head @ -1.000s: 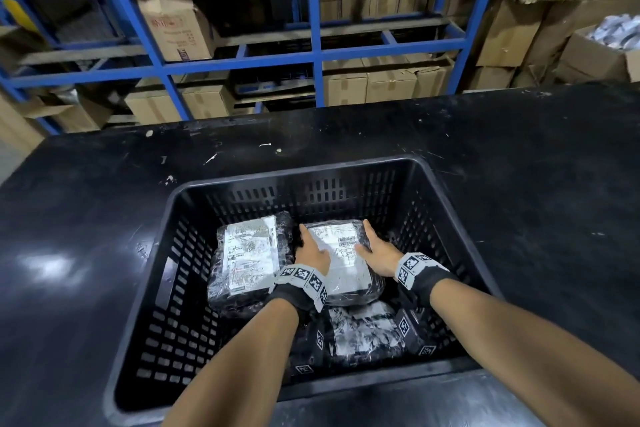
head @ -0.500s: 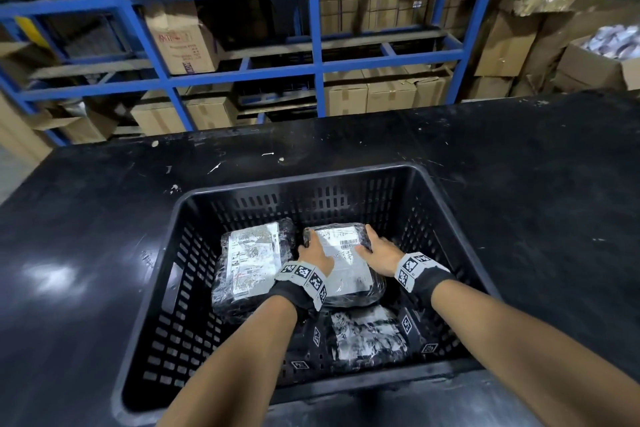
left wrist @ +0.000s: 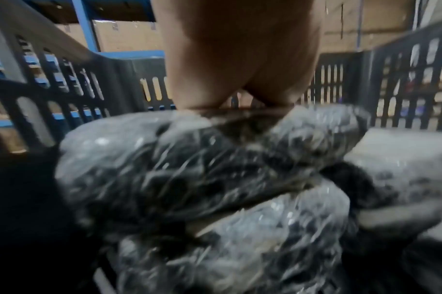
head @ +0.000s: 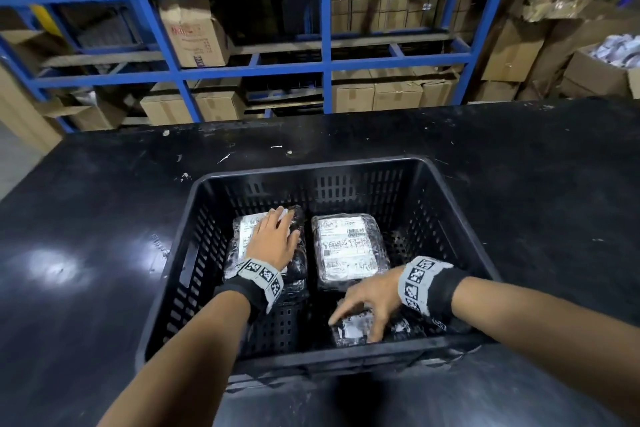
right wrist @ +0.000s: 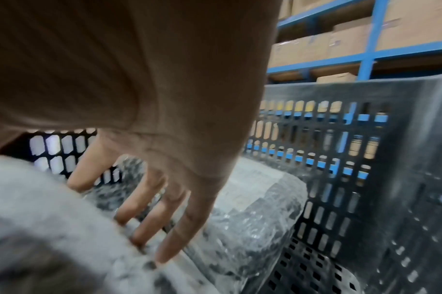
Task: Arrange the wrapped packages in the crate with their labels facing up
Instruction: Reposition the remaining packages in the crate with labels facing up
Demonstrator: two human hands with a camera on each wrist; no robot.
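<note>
A black slotted crate stands on the black table and holds three wrapped packages. The left package lies label up, with my left hand resting flat on top of it; in the left wrist view the palm presses its crinkled wrap. The middle package lies free, its white label facing up. The near package sits by the front wall. My right hand touches it with spread, straight fingers. Whether the near package's label faces up is unclear.
The black table stretches out on all sides of the crate. Blue shelving with cardboard boxes stands behind it. More boxes are piled at the back right. The crate floor at the right shows bare.
Both hands have left the middle package. My left hand moved left onto the left package, and my right hand drew back to the near package.
</note>
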